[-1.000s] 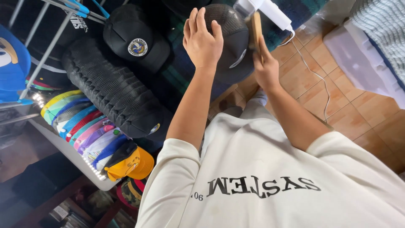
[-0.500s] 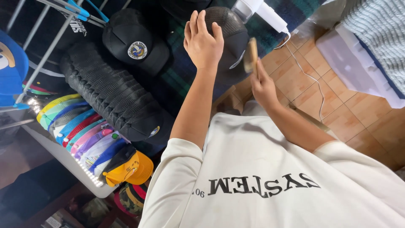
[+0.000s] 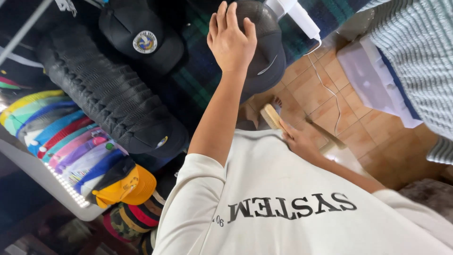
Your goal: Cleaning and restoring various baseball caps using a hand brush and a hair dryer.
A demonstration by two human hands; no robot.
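My left hand is raised, with its palm and fingers laid on the crown of a dark cap that it holds in place. My right hand is low against my cream shirt and grips a small wooden brush, apart from the cap. A white steamer head with a thin white cord sits just beyond the cap.
A long stack of black caps lies at the left, above a row of coloured caps and a yellow cap. A black cap with a round badge hangs at the top. A clear plastic box and striped cloth are over the tiled floor at the right.
My right hand has brought the brush down from beside the dark cap to my chest. My left hand has stayed on the cap.
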